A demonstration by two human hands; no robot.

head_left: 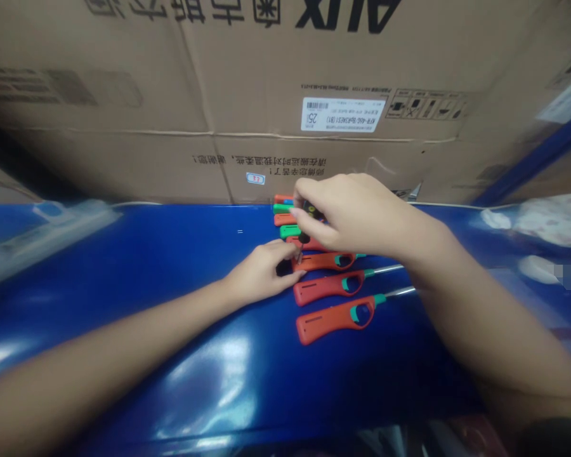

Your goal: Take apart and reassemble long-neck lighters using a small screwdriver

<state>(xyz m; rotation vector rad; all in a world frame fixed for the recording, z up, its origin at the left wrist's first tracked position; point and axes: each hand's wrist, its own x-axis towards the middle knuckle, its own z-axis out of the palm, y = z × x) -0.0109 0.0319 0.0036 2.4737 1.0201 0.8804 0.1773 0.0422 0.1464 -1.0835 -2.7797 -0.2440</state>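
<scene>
Several long-necked gas lighters lie in a row, handles to the left. My left hand pinches the handle end of an orange lighter between thumb and fingers. Above it my right hand is closed around a small dark tool with a thin tip pointing down at that handle; its kind is mostly hidden by the fingers. Nearer to me lie a red lighter and another orange lighter, both with green triggers. A green lighter and others lie beyond, partly covered by my right hand.
The lighters rest on a glossy blue shelf. A large cardboard box stands upright behind them. A clear plastic package lies at left, a white patterned bag at right. A blue post slants at upper right.
</scene>
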